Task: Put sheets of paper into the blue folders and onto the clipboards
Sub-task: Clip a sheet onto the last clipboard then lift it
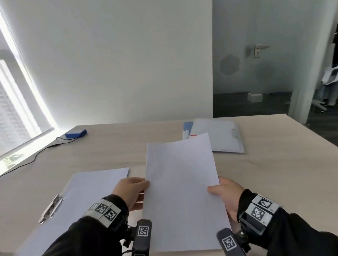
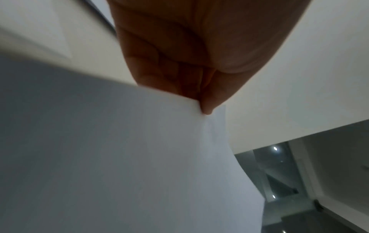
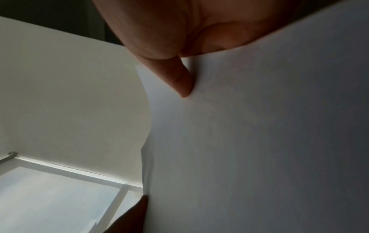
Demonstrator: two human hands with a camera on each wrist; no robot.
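Both hands, left (image 1: 132,191) and right (image 1: 227,194), pinch seemingly several sheets (image 1: 182,194) above the table (image 1: 271,169).

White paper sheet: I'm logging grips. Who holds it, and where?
Both hands hold the white rectangular paper sheet above the table: the left hand pinches its left edge, the right hand its right edge.

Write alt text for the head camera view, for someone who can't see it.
Both hands, left hand and right hand, hold a blank white sheet by its side edges above a wooden table. A clipboard with paper lies at left; a folder stack lies beyond.
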